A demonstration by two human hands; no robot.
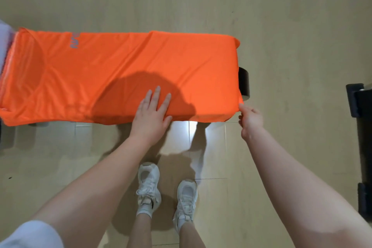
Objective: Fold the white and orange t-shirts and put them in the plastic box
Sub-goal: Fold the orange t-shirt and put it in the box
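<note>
Pale wood floor; narrow tabletop draped by orange t-shirt (120,74). Left hand (150,110) flat, grip apart, pressing near edge. Right hand (250,120) pinches hem corner at 3 o'clock. Fabric looks thin, slippery, limp: best held by corners.

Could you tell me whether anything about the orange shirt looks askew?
Slightly. The orange t-shirt drapes over the bench's right end, where the right hand pinches its corner. The left hand presses flat on its near edge. Wrinkles remain near the middle.
</note>
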